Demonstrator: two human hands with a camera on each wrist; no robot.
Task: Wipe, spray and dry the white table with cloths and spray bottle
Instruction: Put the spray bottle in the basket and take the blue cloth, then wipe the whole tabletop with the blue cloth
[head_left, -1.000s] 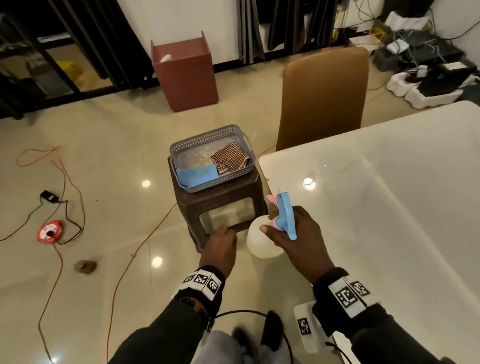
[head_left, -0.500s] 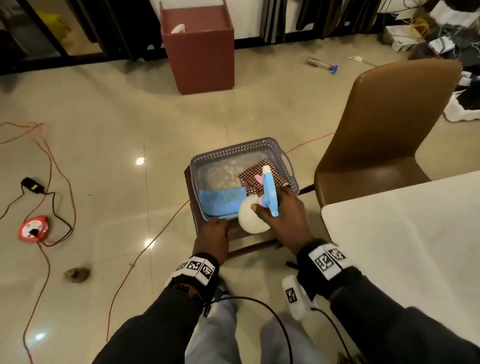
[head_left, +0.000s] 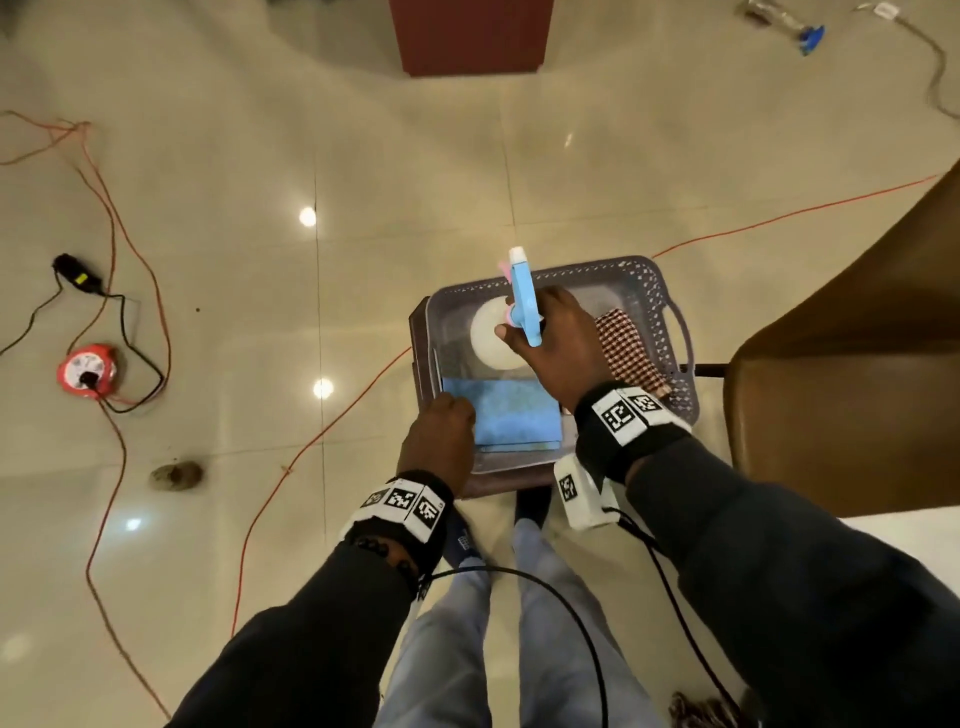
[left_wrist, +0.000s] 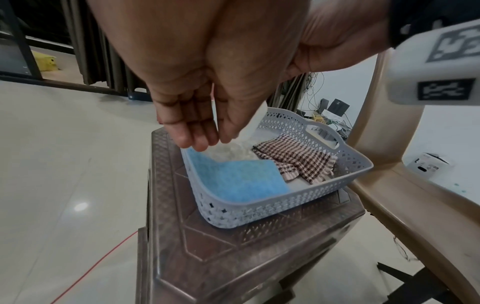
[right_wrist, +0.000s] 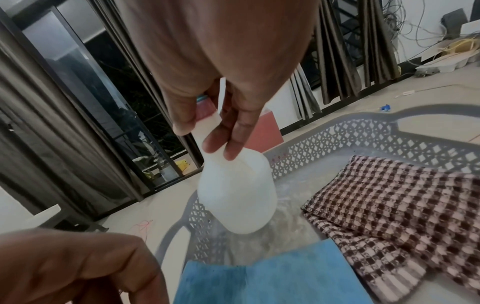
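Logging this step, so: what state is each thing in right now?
spray bottle: held by its neck, hanging over the basket floor.
right hand: grips the spray bottle.
left hand: over the basket's near corner, holding nothing.
blue cloth: flat in the basket.
checked cloth: crumpled in the basket.
basket: on the brown stool.

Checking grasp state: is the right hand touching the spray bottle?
Touching. The right wrist view shows the right hand's fingers curled round the spray bottle's neck.

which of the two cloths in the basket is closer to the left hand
The blue cloth: the left hand is at its edge, while the brown checked cloth lies on the far side, beyond the right hand.
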